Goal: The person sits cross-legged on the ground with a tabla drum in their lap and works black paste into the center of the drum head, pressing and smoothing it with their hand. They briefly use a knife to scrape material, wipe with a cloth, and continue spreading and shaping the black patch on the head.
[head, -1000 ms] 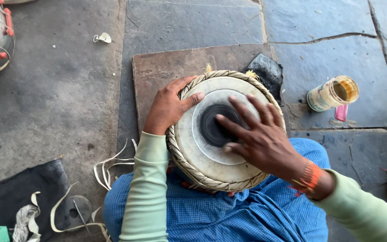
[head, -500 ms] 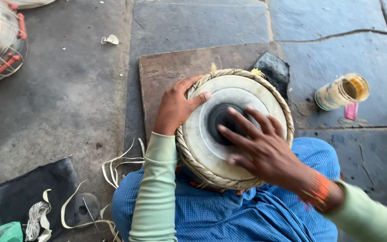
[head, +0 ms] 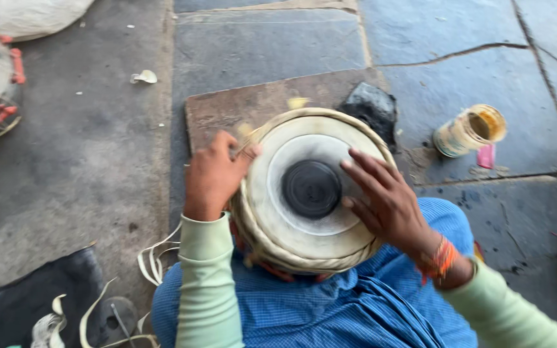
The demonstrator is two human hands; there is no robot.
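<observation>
A round drum [head: 291, 225] with a pale skin head, a black centre spot and a braided rim rests on my lap, over blue checked cloth. My left hand [head: 214, 175] grips the drum's left rim, fingers curled over the braid. My right hand [head: 385, 201] lies flat on the right side of the skin, fingers spread and pointing toward the black spot. Orange bangles circle my right wrist.
A brown board [head: 240, 106] lies on the stone floor beyond the drum, with a dark stone [head: 372, 106] at its right end. A tipped jar [head: 470, 129] and a pink scrap lie to the right. Pale strips [head: 153, 264] and a black bag [head: 27, 303] lie at lower left.
My right hand has slid off the black spot toward the drum's right side. My left hand keeps its hold on the rim. The view has shifted slightly.
</observation>
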